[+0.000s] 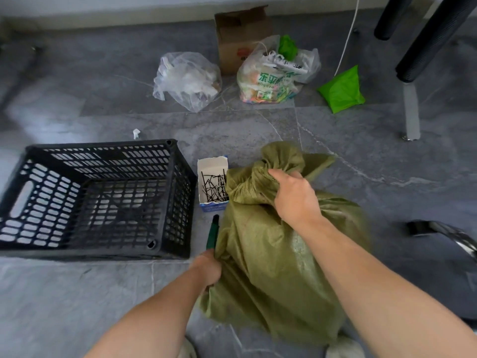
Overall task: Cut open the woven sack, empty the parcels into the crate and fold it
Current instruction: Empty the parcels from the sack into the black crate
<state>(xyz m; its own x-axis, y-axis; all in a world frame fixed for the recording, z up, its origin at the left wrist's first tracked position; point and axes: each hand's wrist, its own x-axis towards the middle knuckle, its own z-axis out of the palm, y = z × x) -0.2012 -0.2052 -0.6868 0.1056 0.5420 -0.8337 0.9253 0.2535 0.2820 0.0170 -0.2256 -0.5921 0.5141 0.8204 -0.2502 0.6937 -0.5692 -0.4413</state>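
Woven sack [271,267] stands on floor right of crate [103,148], tied neck up. Right hand [291,197] clenches neck. Left hand [207,270], lower at sack's left edge, grips green-handled tool [213,233], probably cutter, pointing away.

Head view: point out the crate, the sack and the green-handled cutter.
crate [178,202], head view, on the wall nearest the sack.
sack [271,267], head view, on the middle of its bulging body.
cutter [213,232], head view, on its green handle.
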